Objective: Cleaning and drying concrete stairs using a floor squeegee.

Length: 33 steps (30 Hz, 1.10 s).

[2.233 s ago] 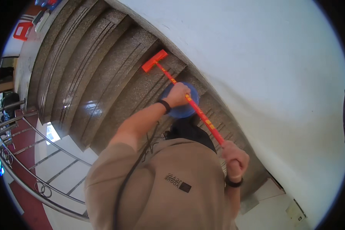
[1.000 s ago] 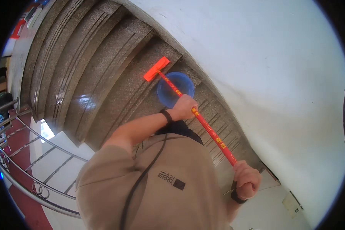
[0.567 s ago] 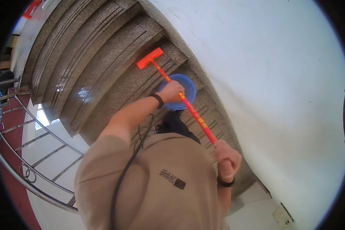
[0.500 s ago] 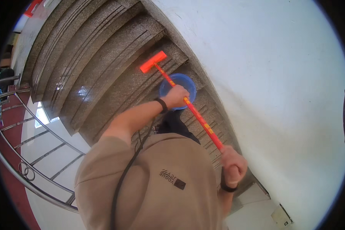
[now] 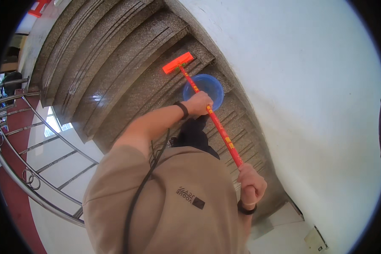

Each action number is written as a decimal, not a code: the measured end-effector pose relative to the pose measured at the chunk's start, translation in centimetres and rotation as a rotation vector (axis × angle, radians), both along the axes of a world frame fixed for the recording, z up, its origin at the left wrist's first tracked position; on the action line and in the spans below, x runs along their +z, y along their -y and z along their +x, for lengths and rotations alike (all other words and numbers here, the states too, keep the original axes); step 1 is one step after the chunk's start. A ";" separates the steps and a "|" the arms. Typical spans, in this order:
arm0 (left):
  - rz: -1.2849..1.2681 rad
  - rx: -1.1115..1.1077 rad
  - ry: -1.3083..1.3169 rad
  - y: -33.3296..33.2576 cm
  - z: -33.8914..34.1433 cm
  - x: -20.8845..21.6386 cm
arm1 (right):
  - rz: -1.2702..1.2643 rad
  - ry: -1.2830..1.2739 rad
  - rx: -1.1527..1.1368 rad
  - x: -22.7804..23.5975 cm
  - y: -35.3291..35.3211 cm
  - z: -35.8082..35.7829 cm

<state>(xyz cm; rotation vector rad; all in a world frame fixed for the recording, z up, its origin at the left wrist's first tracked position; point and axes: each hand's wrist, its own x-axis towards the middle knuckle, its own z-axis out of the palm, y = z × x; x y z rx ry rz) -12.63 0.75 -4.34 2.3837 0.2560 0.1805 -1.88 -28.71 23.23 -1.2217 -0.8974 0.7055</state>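
Note:
A long-handled floor brush [image 5: 225, 134] with a red, yellow-marked handle runs slantwise in front of me. Its orange-red head [image 5: 178, 63], with a row of short bristles along the edge, is over a stair tread; whether it touches the stone I cannot tell. My left hand [image 5: 199, 103] is wrapped round the middle of the handle, just over the near rim of a blue bucket [image 5: 216, 89]. At the handle's upper end my right hand [image 5: 252, 183] is closed in a fist. The bucket stands on the steps, partly hidden behind the left hand and handle; its contents are unclear.
Speckled stone stairs [image 5: 114, 76] curve away at upper left, with shiny patches on them. A metal railing [image 5: 51, 151] bends along the left. A white wall [image 5: 309, 97] bounds the stairs at right. My dark-clad leg [image 5: 192, 136] is below the bucket. A cable hangs down my shirt.
The view has shifted slightly, so stairs, bucket and brush head appear higher and further right. My right hand has come a little left, and the handle stands slightly steeper. Both grips are unchanged.

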 end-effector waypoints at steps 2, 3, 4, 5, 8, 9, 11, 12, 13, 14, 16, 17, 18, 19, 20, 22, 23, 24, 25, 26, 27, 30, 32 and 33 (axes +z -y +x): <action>0.015 -0.008 0.004 0.1 -0.1 -0.1 | 0.009 0.001 0.003 -0.3 0.5 -0.4; 0.024 -0.001 -0.002 0.7 0.0 -0.1 | 0.003 -0.026 -0.044 -0.1 1.1 -0.6; 0.032 -0.009 -0.028 1.5 0.0 0.0 | -0.001 -0.050 -0.089 0.0 1.8 -0.9; 0.030 -0.012 -0.014 2.6 0.1 0.1 | -0.007 -0.059 -0.109 0.4 2.8 -1.0; -0.014 -0.028 -0.011 6.5 0.2 0.6 | -0.008 -0.084 -0.172 1.6 5.9 -1.4; -0.055 -0.004 0.011 7.8 0.1 0.8 | -0.004 -0.083 -0.163 1.9 6.9 -1.6; -0.080 0.042 0.058 9.7 -0.4 1.0 | 0.014 -0.096 -0.179 2.1 8.1 -2.6; -0.076 0.051 0.088 9.7 -0.8 0.9 | 0.008 -0.099 -0.183 1.9 8.3 -3.2; -0.063 0.033 0.087 9.4 -1.3 0.8 | -0.011 -0.086 -0.185 1.7 8.4 -3.9; -0.052 0.002 0.079 9.0 -1.8 0.5 | -0.013 -0.071 -0.186 1.5 8.2 -4.6; 0.053 -0.026 0.009 6.8 -3.0 -0.2 | -0.034 -0.017 -0.132 0.0 7.1 -5.9; 0.161 -0.059 -0.066 5.2 -3.5 -0.6 | -0.034 0.042 -0.069 -0.9 6.2 -6.3; 0.164 -0.059 -0.068 3.6 -3.9 -1.0 | -0.030 0.040 -0.070 -1.9 5.1 -6.6; 0.184 -0.052 -0.076 2.1 -4.4 -1.3 | -0.032 0.057 -0.034 -2.7 4.1 -7.0; 0.203 -0.041 -0.082 1.3 -4.8 -1.6 | -0.037 0.078 0.009 -3.2 3.6 -7.2; 0.221 -0.019 -0.052 0.4 -5.0 -1.7 | -0.022 0.073 0.018 -3.5 3.0 -7.5; 0.235 -0.013 -0.053 0.6 -5.1 -1.6 | -0.026 0.069 0.021 -3.3 3.1 -7.5; 0.234 0.001 -0.021 1.3 -5.1 -1.3 | -0.014 0.072 0.029 -2.9 3.5 -7.5; 0.204 -0.005 -0.043 2.4 -5.1 -1.0 | -0.001 0.048 -0.018 -2.1 4.2 -7.5; 0.175 -0.021 -0.083 3.8 -5.0 -0.6 | 0.017 0.027 -0.061 -1.4 4.9 -7.4; 0.150 -0.009 -0.105 5.5 -5.0 -0.2 | 0.052 0.019 -0.085 -0.6 5.6 -7.3; 0.067 0.044 -0.148 10.1 -5.7 1.1 | 0.034 -0.030 -0.077 1.9 8.2 -7.3; 0.018 0.128 -0.023 12.0 -6.6 1.5 | 0.004 -0.028 -0.053 2.7 9.2 -7.6; -0.040 0.173 0.059 12.5 -7.0 1.5 | 0.014 -0.029 -0.031 2.7 9.3 -7.7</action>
